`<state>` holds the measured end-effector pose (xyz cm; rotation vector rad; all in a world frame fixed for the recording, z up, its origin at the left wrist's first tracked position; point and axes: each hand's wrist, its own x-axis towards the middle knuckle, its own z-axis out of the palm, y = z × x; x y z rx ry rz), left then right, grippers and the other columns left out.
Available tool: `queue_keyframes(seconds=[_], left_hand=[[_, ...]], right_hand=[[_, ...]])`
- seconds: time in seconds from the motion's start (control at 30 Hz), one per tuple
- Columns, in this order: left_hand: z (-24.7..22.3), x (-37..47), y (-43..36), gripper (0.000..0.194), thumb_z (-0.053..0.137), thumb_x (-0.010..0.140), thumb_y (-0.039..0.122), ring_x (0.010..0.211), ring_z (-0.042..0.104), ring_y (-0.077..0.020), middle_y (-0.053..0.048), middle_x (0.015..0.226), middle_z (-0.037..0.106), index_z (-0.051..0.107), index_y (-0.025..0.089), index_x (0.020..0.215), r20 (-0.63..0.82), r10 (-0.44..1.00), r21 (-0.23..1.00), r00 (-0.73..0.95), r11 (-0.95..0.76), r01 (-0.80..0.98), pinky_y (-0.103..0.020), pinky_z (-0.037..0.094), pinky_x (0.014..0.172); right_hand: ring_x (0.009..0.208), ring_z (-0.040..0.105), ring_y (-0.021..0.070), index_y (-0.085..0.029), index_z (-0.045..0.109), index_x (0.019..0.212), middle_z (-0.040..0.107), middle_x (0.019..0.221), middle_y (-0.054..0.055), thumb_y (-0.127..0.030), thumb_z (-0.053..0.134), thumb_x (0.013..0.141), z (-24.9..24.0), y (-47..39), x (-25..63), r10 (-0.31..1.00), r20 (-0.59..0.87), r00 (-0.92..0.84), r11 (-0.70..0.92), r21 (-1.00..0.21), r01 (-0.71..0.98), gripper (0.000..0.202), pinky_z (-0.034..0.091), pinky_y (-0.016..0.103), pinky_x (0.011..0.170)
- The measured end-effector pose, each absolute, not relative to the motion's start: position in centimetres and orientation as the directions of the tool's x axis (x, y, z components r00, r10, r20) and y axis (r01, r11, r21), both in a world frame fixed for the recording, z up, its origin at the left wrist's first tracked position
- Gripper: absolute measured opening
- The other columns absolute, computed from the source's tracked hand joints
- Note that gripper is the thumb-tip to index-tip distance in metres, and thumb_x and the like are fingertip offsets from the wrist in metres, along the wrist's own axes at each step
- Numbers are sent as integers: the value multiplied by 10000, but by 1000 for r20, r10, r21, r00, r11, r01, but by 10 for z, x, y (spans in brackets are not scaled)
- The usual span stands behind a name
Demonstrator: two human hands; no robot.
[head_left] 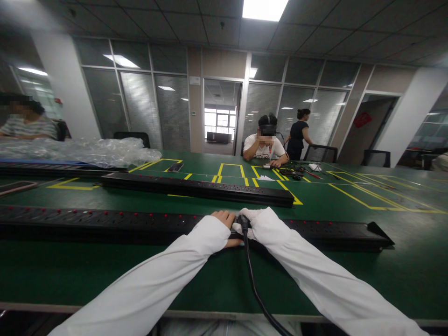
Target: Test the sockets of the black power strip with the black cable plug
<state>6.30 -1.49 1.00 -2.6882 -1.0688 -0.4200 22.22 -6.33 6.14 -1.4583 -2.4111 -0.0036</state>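
A long black power strip point(140, 227) with a row of small red lights or buttons lies across the near part of the green table. My left hand point(224, 218), bare, grips it about the middle, fingers over the top and thumb along the front side. Right beside it my right hand point(255, 216), in a white glove, is closed on a black power plug point(244, 222) at the strip's top. From the plug a black cable point(252, 280) runs down past the table edge. Whether the plug sits in a socket is hidden by my fingers.
A second black power strip point(196, 187) lies farther back. Clear plastic wrap point(87, 151) is heaped at the left, and a phone point(175, 166) rests on the green table point(336, 280) with yellow tape lines. Across sits a person point(261, 144) by tools and cables; another person point(300, 135) stands behind.
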Motion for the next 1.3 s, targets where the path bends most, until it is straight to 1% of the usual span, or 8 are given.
queue_keyframes(seconds=[0.07,0.23,0.4,0.67,0.9,1.0,1.3], left_hand=[[9,63,-14,672,381,629,684,785,503,-242,-79,876,522,415,168,1057,354,626,-95,695,-715,692,-344,386,683],[7,64,-9,699,387,593,709,770,507,-249,-87,875,522,431,168,1033,303,649,-102,698,-706,701,-356,388,669],[4,65,-6,705,383,584,717,767,507,-252,-88,877,523,435,170,1026,304,654,-96,693,-703,705,-360,390,666],[7,65,-9,706,384,592,710,790,508,-254,-91,895,524,421,172,1048,286,664,-94,691,-698,710,-357,386,688],[15,63,-19,664,396,637,665,823,502,-253,-90,896,528,408,164,1073,326,652,-81,684,-702,708,-347,386,702],[21,61,-25,640,394,660,644,843,500,-251,-89,897,531,400,164,1083,322,652,-74,687,-706,705,-340,385,708],[14,63,-19,655,402,642,655,818,505,-248,-86,883,530,410,162,1073,343,641,-90,687,-705,703,-344,387,707]], right_hand=[[555,483,41,-178,520,829,574,684,-14,-492,421,732,62,-63,222,862,272,-428,480,-163,862,342,321,137,523],[543,470,37,-171,512,781,565,661,-18,-485,416,738,64,-64,220,860,272,-432,482,-155,862,331,313,133,517],[531,457,34,-169,511,771,557,647,-19,-493,409,740,65,-65,220,863,275,-425,473,-142,869,342,301,134,508],[577,485,43,-192,530,861,577,709,-18,-519,401,735,61,-62,222,873,269,-406,450,-127,884,373,320,143,546],[576,497,56,-199,537,880,583,705,-15,-531,410,725,59,-60,223,879,265,-396,437,-120,891,388,323,152,539],[568,499,61,-199,540,896,586,700,-11,-531,412,724,58,-59,223,881,271,-387,429,-118,895,396,321,159,538],[582,498,51,-199,533,890,582,709,-19,-521,424,722,59,-60,224,864,281,-419,465,-124,877,379,321,145,546]])
